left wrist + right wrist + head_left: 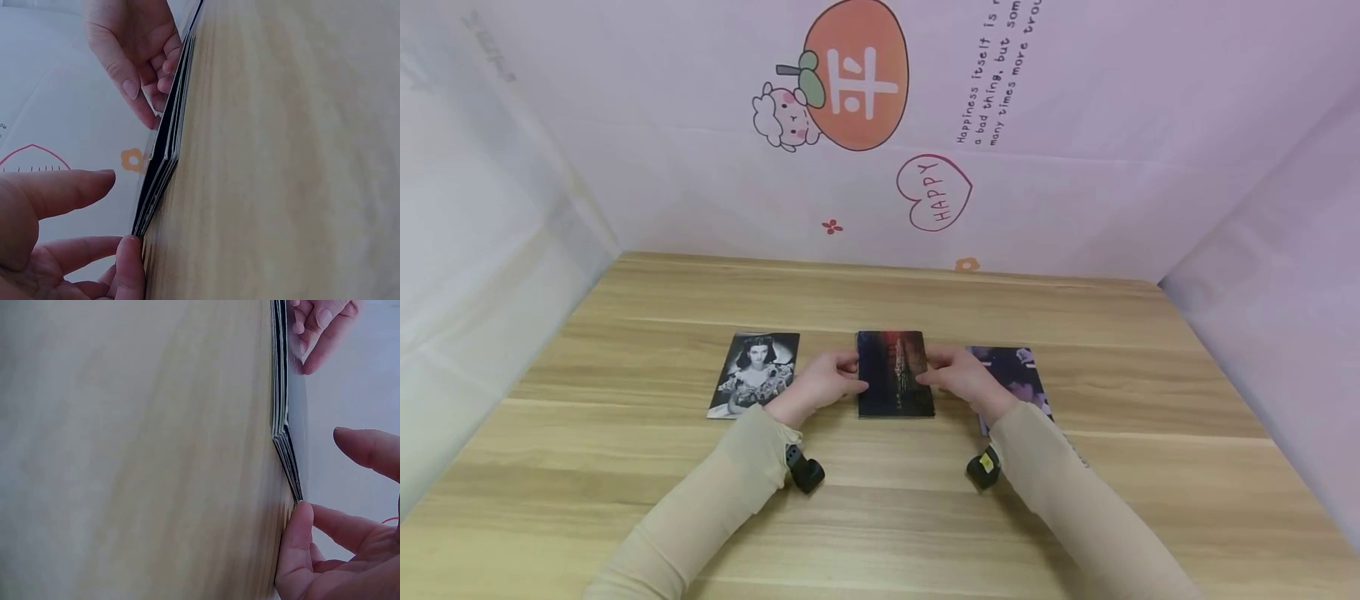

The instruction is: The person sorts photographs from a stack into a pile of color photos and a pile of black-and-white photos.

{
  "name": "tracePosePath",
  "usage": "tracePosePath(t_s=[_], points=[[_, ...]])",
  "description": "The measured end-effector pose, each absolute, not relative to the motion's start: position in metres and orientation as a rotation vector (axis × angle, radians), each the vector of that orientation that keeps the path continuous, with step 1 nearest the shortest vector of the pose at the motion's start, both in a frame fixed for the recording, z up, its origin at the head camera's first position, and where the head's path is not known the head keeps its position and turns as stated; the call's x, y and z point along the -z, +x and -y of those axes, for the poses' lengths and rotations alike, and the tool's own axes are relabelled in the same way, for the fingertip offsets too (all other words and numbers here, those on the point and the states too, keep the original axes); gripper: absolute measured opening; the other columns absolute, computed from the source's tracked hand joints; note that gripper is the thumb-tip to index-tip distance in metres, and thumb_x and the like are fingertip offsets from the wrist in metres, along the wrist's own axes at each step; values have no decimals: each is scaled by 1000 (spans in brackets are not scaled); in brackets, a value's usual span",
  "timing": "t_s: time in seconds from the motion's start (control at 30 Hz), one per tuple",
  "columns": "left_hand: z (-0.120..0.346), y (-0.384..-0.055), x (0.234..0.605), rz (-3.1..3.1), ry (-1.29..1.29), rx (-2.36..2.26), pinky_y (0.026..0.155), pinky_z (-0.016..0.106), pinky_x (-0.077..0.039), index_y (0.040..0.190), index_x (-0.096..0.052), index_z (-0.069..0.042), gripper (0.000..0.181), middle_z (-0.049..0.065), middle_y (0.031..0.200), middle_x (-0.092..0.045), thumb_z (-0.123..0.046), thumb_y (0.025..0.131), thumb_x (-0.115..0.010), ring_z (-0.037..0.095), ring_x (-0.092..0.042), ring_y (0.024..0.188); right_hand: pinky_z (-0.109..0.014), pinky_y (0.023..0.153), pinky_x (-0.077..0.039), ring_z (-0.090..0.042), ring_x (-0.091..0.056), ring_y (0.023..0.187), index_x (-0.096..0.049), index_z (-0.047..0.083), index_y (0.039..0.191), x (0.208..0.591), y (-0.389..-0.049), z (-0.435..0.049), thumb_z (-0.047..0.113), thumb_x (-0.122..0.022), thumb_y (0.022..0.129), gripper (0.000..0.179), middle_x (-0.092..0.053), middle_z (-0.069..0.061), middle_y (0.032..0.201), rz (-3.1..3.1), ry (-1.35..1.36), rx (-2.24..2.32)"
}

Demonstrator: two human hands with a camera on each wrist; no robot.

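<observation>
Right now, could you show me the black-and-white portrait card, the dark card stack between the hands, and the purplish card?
Black-and-white portrait card (pixel 754 372): head view, middle of its picture.
Dark card stack (pixel 892 374): head view, middle of its top face.
Purplish card (pixel 1018 371): head view, uncovered upper part.

1. Between left grip (pixel 820 384) and right grip (pixel 966 379), cards (pixel 892 375) block passage.
2. Just outside them lie a portrait (pixel 752 379) and a purple photo (pixel 1022 371).
3. Nearer than both grips, passage lies between wrist cameras (pixel 807 475).
4. Beyond both, desk (pixel 880 298) gives room up to the wall (pixel 737 208).
</observation>
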State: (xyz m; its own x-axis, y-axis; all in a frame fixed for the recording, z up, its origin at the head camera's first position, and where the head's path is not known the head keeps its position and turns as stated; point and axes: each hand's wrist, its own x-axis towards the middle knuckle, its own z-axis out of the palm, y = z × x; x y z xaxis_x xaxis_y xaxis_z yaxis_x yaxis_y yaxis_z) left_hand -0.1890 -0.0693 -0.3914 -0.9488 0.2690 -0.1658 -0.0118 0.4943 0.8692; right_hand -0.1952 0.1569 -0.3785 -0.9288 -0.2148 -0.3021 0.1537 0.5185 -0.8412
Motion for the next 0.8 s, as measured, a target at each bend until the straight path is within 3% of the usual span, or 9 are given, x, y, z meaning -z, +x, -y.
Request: tracePosePath(t_s=[0.2, 0.63, 0.8], points=[[69, -189, 392, -2469, 190, -1423, 91, 35, -51, 134, -47, 8, 56, 22, 121, -59, -8, 84, -68, 32, -58, 111, -48, 104, -42, -38, -33, 136, -39, -2, 141, 379, -195, -157, 9, -61, 88, 58, -37, -26, 145, -2390, -48, 1388], [70, -187, 394, -2422, 128, -1531, 77, 28, -53, 134, -47, 6, 54, 20, 118, -59, -6, 85, -66, 28, -61, 104, -43, 100, -46, -36, -44, 129, -36, -1, 143, 372, -191, -155, 11, -59, 91, 59, -38, -26, 144, -2357, 8, 1434], [68, -185, 390, -2420, 152, -1629, 81, 29, -55, 134, -48, 4, 53, 19, 116, -60, -2, 85, -65, 30, -61, 106, -40, 99, -48, -34, -51, 123, -36, 3, 145, 367, -188, -156, 10, -57, 93, 56, -42, -24, 141, -2331, 90, 1535]])
